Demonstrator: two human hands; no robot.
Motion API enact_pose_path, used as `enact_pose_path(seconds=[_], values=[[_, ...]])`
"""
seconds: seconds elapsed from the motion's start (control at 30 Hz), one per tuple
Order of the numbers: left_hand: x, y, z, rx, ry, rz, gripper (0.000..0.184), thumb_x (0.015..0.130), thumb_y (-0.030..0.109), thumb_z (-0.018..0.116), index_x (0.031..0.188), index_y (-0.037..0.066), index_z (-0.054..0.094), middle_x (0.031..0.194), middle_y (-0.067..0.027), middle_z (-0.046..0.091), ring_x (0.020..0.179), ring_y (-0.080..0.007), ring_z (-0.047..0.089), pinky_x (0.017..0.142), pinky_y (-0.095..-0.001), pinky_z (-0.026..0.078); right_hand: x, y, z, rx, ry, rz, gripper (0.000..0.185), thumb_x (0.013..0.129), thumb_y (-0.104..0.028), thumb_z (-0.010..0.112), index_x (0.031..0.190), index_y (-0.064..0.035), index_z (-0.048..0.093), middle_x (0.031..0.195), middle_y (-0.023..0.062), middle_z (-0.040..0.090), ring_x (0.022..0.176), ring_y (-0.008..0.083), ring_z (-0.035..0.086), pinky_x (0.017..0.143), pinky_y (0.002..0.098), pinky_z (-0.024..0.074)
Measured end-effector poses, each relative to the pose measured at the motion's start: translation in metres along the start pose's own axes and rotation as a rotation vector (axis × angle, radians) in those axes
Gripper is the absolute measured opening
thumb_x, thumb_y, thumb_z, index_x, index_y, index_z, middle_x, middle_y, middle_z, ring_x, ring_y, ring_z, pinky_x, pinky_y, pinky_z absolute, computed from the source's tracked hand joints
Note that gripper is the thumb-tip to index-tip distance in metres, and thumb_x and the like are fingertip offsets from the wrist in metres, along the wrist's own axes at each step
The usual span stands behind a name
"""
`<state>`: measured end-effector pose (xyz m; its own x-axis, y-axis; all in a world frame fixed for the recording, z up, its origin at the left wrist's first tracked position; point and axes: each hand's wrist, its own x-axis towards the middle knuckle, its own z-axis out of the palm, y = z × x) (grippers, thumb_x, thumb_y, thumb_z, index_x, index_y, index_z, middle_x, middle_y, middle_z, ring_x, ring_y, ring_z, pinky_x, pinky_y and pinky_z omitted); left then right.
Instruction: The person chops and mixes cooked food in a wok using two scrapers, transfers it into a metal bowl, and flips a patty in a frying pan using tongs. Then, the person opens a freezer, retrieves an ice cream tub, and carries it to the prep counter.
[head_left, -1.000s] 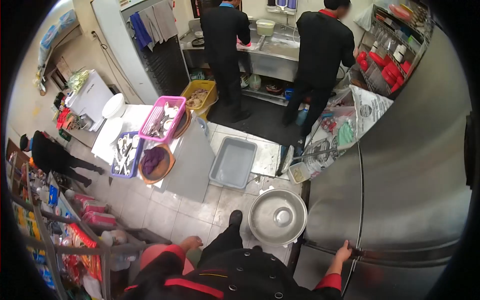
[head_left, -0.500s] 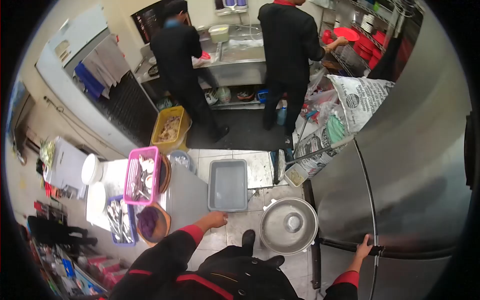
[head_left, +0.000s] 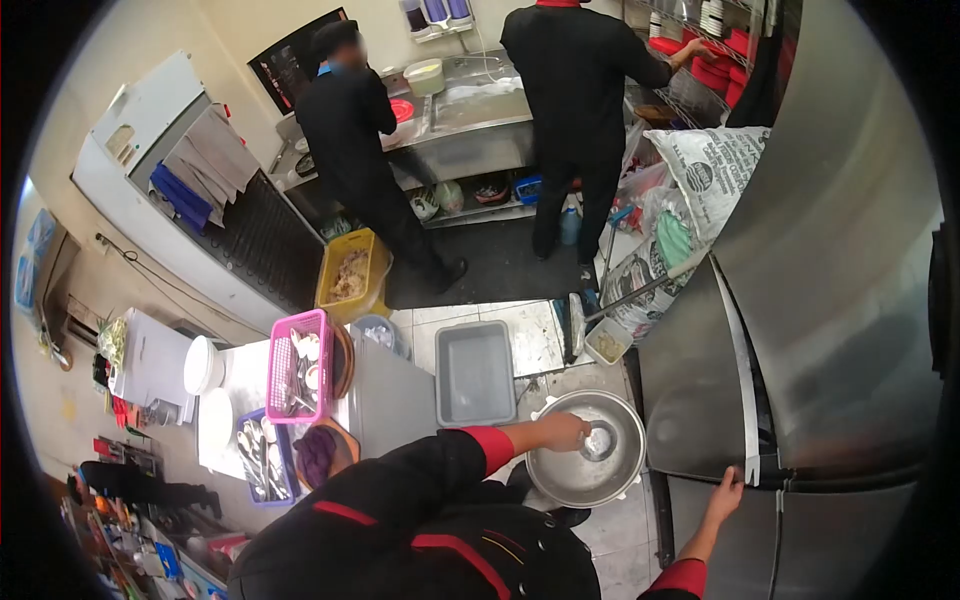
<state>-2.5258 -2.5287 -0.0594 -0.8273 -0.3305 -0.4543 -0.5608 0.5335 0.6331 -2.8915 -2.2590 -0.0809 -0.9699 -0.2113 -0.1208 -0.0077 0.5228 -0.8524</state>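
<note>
A steel refrigerator door (head_left: 695, 385) stands slightly ajar at the right. My right hand (head_left: 725, 495) has its fingers curled on that door's lower edge. Over a round metal pot (head_left: 560, 480) on the floor is my left hand (head_left: 565, 432), its fingers curled in; whether it holds anything is hidden. The pot has a raised centre and stands just left of the refrigerator. Beyond it on the tiles lies a grey rectangular tub (head_left: 474, 375).
Two people stand at the sink (head_left: 470, 140), one reaching to red dishes on a rack. A pink basket (head_left: 298, 365) of utensils sits on a white counter. A yellow crate (head_left: 352, 272), white sacks (head_left: 712, 175) and a small food container (head_left: 608, 341) stand around. Another person is far left.
My left arm has swung forward and right, over the pot. The refrigerator door has come partly open with my right hand on it. The person at the rack no longer holds out a red plate.
</note>
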Motion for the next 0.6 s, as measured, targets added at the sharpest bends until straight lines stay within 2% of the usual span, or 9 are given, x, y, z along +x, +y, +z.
enact_pose_path(seconds=[0.07, 0.1, 0.17, 0.2, 0.27, 0.3, 0.47, 0.53, 0.6], values=[[-0.003, 0.023, 0.000, -0.038, -0.002, 0.025, 0.040, 0.085, 0.029, 0.063, 0.120, 0.010, 0.064, 0.110, -0.0212, 0.068, 0.106, -0.0380, 0.064, 0.091, -0.0474, 0.050, 0.012, 0.023, -0.001, 0.066, -0.104, -0.048, 0.049, 0.091, -0.040, 0.068, 0.117, 0.0017, 0.063, 0.109, 0.0159, 0.069, 0.093, 0.0303, 0.066, 0.078, 0.0422, 0.0535], [-0.007, 0.035, 0.003, -0.054, -0.027, 0.008, 0.041, 0.085, 0.029, 0.063, 0.120, 0.009, 0.064, 0.111, -0.0211, 0.068, 0.107, -0.0380, 0.064, 0.092, -0.0473, 0.050, 0.016, 0.028, 0.002, 0.062, -0.109, -0.051, 0.049, 0.091, -0.040, 0.068, 0.117, 0.0017, 0.063, 0.109, 0.0159, 0.069, 0.093, 0.0303, 0.066, 0.078, 0.0422, 0.0535], [-0.015, 0.043, 0.017, -0.103, -0.052, -0.035, 0.042, 0.085, 0.030, 0.063, 0.121, 0.009, 0.064, 0.114, -0.0213, 0.068, 0.108, -0.0382, 0.064, 0.093, -0.0471, 0.049, 0.022, 0.039, 0.004, -0.022, -0.068, -0.062, 0.041, 0.089, -0.028, 0.068, 0.115, 0.0033, 0.062, 0.111, 0.0192, 0.069, 0.098, 0.0340, 0.067, 0.085, 0.0435, 0.0516], [-0.024, 0.043, 0.023, -0.104, -0.014, -0.026, 0.042, 0.085, 0.031, 0.063, 0.121, 0.008, 0.065, 0.114, -0.0215, 0.068, 0.108, -0.0383, 0.064, 0.094, -0.0471, 0.049, 0.006, 0.011, 0.002, -0.141, -0.031, -0.176, 0.039, 0.086, -0.023, 0.067, 0.113, 0.0046, 0.062, 0.112, 0.0230, 0.068, 0.103, 0.0389, 0.065, 0.091, 0.0450, 0.0489], [-0.030, 0.027, 0.054, -0.080, 0.028, 0.034, 0.042, 0.086, 0.032, 0.063, 0.120, 0.008, 0.065, 0.113, -0.0211, 0.068, 0.106, -0.0383, 0.065, 0.092, -0.0464, 0.050, -0.025, -0.047, -0.013, -0.242, -0.065, -0.082, 0.042, 0.085, -0.022, 0.067, 0.110, 0.0102, 0.059, 0.109, 0.0291, 0.066, 0.103, 0.0441, 0.063, 0.092, 0.0481, 0.0475], [-0.036, 0.024, 0.063, -0.063, 0.067, 0.063, 0.042, 0.085, 0.031, 0.065, 0.119, 0.007, 0.065, 0.110, -0.0199, 0.069, 0.102, -0.0373, 0.066, 0.089, -0.0452, 0.052, -0.016, -0.029, -0.012, -0.340, -0.020, -0.150, 0.044, 0.084, -0.023, 0.069, 0.108, 0.0114, 0.058, 0.109, 0.0301, 0.065, 0.103, 0.0448, 0.063, 0.091, 0.0480, 0.0480], [-0.061, 0.050, 0.069, -0.144, 0.036, -0.093, 0.039, 0.085, 0.029, 0.068, 0.119, 0.008, 0.065, 0.103, -0.0176, 0.071, 0.097, -0.0332, 0.068, 0.085, -0.0430, 0.054, -0.012, 0.008, 0.004, -0.078, -0.008, -0.261, 0.046, 0.078, -0.016, 0.068, 0.114, 0.0101, 0.055, 0.109, 0.0317, 0.064, 0.104, 0.0483, 0.061, 0.090, 0.0483, 0.0480], [-0.054, 0.072, 0.068, -0.108, -0.003, -0.079, 0.040, 0.086, 0.028, 0.069, 0.121, 0.009, 0.065, 0.104, -0.0167, 0.071, 0.096, -0.0315, 0.069, 0.085, -0.0417, 0.054, -0.031, -0.021, -0.005, -0.160, -0.061, -0.166, 0.042, 0.078, -0.014, 0.070, 0.109, 0.0093, 0.056, 0.109, 0.0323, 0.063, 0.104, 0.0477, 0.061, 0.090, 0.0490, 0.0472], [-0.039, 0.099, 0.061, -0.263, 0.136, -0.112, 0.042, 0.089, 0.027, 0.071, 0.125, 0.007, 0.062, 0.107, -0.0140, 0.070, 0.091, -0.0249, 0.069, 0.084, -0.0397, 0.054, -0.047, -0.026, -0.007, -0.222, -0.113, -0.184, 0.053, 0.078, -0.018, 0.074, 0.118, 0.0082, 0.051, 0.110, 0.0319, 0.063, 0.106, 0.0480, 0.060, 0.092, 0.0492, 0.0476]])
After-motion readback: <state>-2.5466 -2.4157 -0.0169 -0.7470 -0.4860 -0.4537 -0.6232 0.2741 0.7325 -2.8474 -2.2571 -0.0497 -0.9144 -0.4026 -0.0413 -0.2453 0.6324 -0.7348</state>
